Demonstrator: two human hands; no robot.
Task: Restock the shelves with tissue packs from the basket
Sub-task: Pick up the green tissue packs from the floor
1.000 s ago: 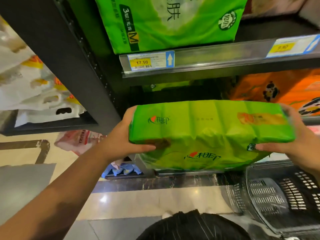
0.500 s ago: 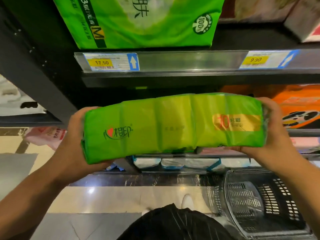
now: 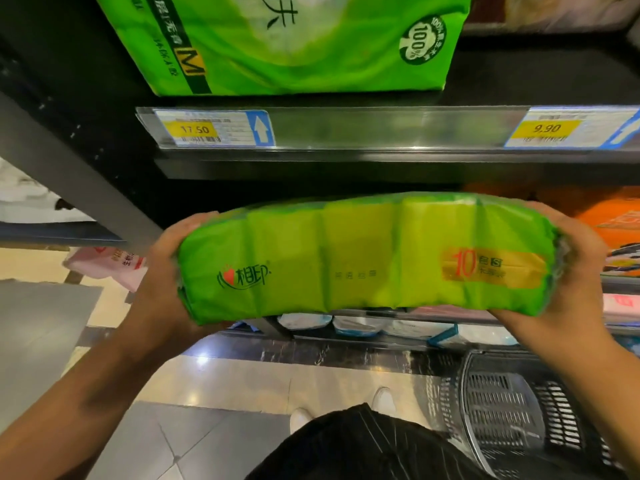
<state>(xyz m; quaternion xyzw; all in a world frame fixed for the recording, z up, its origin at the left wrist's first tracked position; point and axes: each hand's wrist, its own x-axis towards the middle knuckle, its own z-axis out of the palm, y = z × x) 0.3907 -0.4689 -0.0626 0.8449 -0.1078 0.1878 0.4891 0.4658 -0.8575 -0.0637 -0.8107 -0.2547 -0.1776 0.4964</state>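
A long green tissue pack (image 3: 363, 258) with a red heart logo and an orange "10" label is held level in front of the dark opening under the upper shelf (image 3: 381, 161). My left hand (image 3: 162, 271) grips its left end and my right hand (image 3: 571, 268) grips its right end. The black plastic basket (image 3: 512, 410) stands on the floor at the lower right; nothing shows inside the part in view.
A large green pack (image 3: 294, 39) sits on the upper shelf above price tags 17.50 (image 3: 194, 129) and 9.90 (image 3: 547, 128). An orange pack (image 3: 609, 220) lies on the right of the middle shelf. White and blue packs (image 3: 356, 323) fill the lower shelf. A pink pack (image 3: 110, 265) sticks out on the left.
The green pack has risen and turned so its long side faces me, moving closer to the opening under the upper shelf. Both hands have kept their grip on its ends.
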